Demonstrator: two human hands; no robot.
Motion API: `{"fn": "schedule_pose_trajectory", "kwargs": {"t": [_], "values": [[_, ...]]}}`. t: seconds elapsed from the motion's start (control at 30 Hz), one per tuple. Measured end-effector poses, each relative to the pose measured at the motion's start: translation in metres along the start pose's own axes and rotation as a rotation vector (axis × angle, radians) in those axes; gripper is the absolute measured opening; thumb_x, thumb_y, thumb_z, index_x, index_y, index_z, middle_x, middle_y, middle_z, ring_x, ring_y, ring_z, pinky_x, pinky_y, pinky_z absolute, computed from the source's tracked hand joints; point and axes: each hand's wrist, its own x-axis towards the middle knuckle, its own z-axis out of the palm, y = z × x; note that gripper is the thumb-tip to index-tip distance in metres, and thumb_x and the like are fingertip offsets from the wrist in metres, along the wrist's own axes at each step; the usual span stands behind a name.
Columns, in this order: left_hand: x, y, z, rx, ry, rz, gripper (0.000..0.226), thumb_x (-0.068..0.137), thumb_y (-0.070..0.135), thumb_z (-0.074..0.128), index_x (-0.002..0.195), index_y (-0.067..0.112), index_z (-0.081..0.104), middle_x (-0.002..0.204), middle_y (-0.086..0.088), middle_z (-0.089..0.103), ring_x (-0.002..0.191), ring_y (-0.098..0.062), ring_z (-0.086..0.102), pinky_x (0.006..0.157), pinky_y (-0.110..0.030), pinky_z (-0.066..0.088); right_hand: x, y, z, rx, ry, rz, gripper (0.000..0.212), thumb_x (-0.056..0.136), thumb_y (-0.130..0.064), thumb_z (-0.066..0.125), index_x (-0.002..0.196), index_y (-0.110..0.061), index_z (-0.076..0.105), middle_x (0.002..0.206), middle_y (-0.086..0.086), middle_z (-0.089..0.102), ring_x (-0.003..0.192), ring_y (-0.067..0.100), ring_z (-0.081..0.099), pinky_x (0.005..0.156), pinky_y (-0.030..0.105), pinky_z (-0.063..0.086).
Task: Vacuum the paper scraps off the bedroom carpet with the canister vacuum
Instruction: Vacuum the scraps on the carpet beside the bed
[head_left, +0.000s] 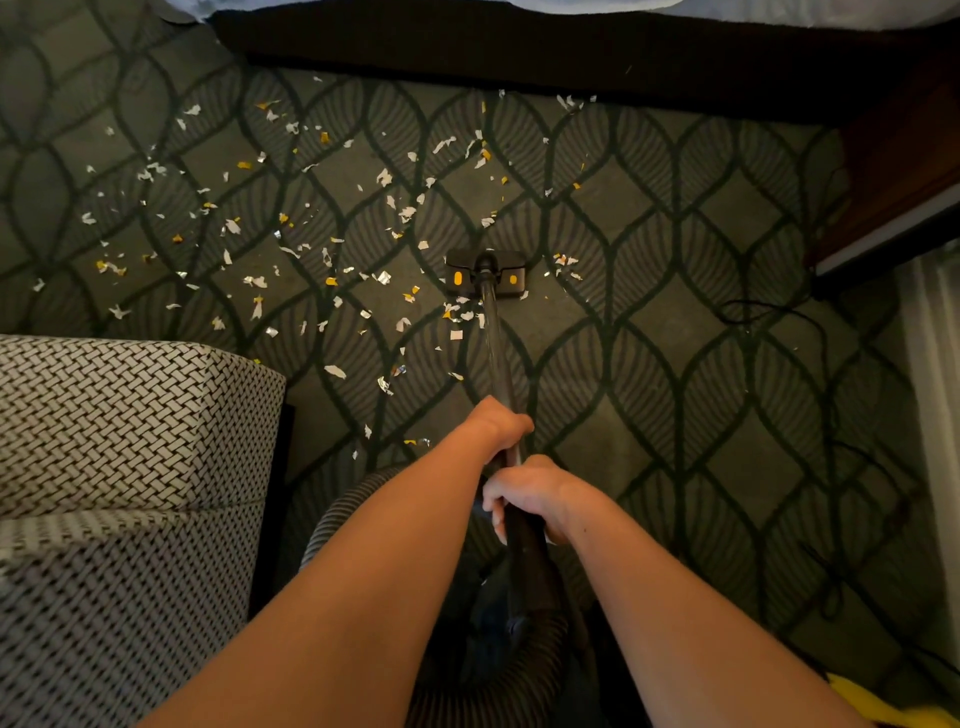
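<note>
Patterned chair (130, 441) stands at left. Paper scraps (260, 234) lie scattered on the carpet (675, 415), mostly left of the floor head (485, 275). Left hand (501, 423) grips the wand (491, 332); right hand (530, 496) grips it just behind, fingers curled round.

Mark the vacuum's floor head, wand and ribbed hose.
floor head (511, 270): head view, right half of its body.
wand (493, 343): head view, bare shaft just behind the floor head.
ribbed hose (337, 519): head view, curved stretch at lower left.
</note>
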Motion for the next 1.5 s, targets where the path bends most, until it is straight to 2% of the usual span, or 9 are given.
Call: {"fn": "schedule_pose_trajectory", "kwargs": {"t": [0.17, 0.3, 0.47, 0.67, 0.8, 1.07, 1.17, 1.27, 1.5], "values": [[-0.017, -0.004, 0.021, -0.014, 0.011, -0.003, 0.038, 0.089, 0.025, 0.062, 0.117, 0.002, 0.054, 0.109, -0.015, 0.06, 0.089, -0.027, 0.056, 0.083, -0.035, 0.05, -0.015, 0.02, -0.011, -0.03, -0.012, -0.006, 0.023, 0.079, 0.006, 0.054, 0.101, 0.002, 0.058, 0.058, 0.016, 0.053, 0.036, 0.021, 0.055, 0.043, 0.022, 0.05], [-0.029, -0.012, 0.036, -0.038, 0.012, -0.021, 0.039, 0.088, 0.025, 0.063, 0.118, 0.001, 0.055, 0.104, -0.014, 0.06, 0.086, -0.026, 0.055, 0.083, -0.035, 0.05, -0.019, 0.04, -0.016, -0.082, 0.002, -0.008, 0.034, 0.075, 0.005, 0.055, 0.108, 0.002, 0.059, 0.059, 0.018, 0.055, 0.037, 0.023, 0.056, 0.047, 0.025, 0.052], [-0.044, -0.015, 0.056, -0.072, 0.001, -0.059, 0.023, 0.09, 0.022, 0.062, 0.099, 0.007, 0.048, 0.079, -0.01, 0.057, 0.058, -0.017, 0.05, 0.058, -0.028, 0.047, -0.021, 0.063, -0.026, -0.148, 0.017, 0.018, 0.037, 0.072, 0.002, 0.058, 0.108, 0.004, 0.061, 0.064, 0.018, 0.06, 0.045, 0.025, 0.06, 0.053, 0.03, 0.054], [-0.064, -0.016, 0.079, -0.142, -0.02, -0.126, 0.022, 0.09, 0.022, 0.062, 0.097, 0.004, 0.05, 0.069, -0.011, 0.056, 0.054, -0.02, 0.054, 0.048, -0.027, 0.046, -0.034, 0.082, -0.042, -0.235, 0.009, 0.058, 0.008, 0.072, 0.002, 0.058, 0.079, 0.001, 0.059, 0.055, 0.016, 0.058, 0.044, 0.026, 0.058, 0.056, 0.031, 0.053], [-0.071, -0.019, 0.092, -0.163, -0.032, -0.133, 0.021, 0.09, 0.023, 0.062, 0.095, 0.005, 0.053, 0.071, -0.011, 0.058, 0.056, -0.02, 0.056, 0.053, -0.027, 0.049, -0.04, 0.094, -0.049, -0.285, 0.024, 0.084, 0.01, 0.074, -0.001, 0.058, 0.065, -0.002, 0.059, 0.052, 0.013, 0.059, 0.047, 0.024, 0.058, 0.065, 0.034, 0.053], [-0.083, -0.032, 0.119, -0.198, -0.034, -0.152, 0.022, 0.09, 0.024, 0.061, 0.102, 0.007, 0.054, 0.077, -0.01, 0.058, 0.074, -0.024, 0.061, 0.057, -0.029, 0.05, -0.049, 0.121, -0.055, -0.368, 0.017, 0.103, 0.012, 0.079, -0.006, 0.059, 0.087, 0.002, 0.066, 0.055, 0.01, 0.063, 0.055, 0.022, 0.063, 0.087, 0.04, 0.057], [-0.084, -0.037, 0.123, -0.227, -0.042, -0.141, 0.032, 0.09, 0.025, 0.061, 0.113, 0.005, 0.054, 0.085, -0.011, 0.06, 0.074, -0.023, 0.06, 0.06, -0.028, 0.052, -0.051, 0.129, -0.052, -0.316, 0.036, 0.08, 0.03, 0.082, -0.003, 0.057, 0.11, 0.005, 0.06, 0.049, 0.011, 0.06, 0.045, 0.021, 0.059, 0.067, 0.033, 0.055], [-0.081, -0.041, 0.123, -0.252, -0.025, -0.109, 0.034, 0.09, 0.025, 0.062, 0.116, 0.006, 0.053, 0.096, -0.012, 0.06, 0.082, -0.024, 0.06, 0.065, -0.03, 0.053, -0.052, 0.133, -0.047, -0.229, 0.07, 0.02, 0.019, 0.081, -0.002, 0.057, 0.1, 0.001, 0.057, 0.045, 0.009, 0.055, 0.041, 0.02, 0.055, 0.064, 0.034, 0.049], [-0.08, -0.038, 0.127, -0.242, 0.032, -0.013, 0.034, 0.089, 0.026, 0.063, 0.115, 0.007, 0.052, 0.094, -0.009, 0.058, 0.082, -0.023, 0.061, 0.077, -0.036, 0.057, -0.061, 0.135, -0.056, -0.16, 0.13, -0.047, 0.004, 0.076, 0.001, 0.058, 0.081, 0.001, 0.058, 0.046, 0.009, 0.054, 0.041, 0.02, 0.052, 0.054, 0.032, 0.047]]}}
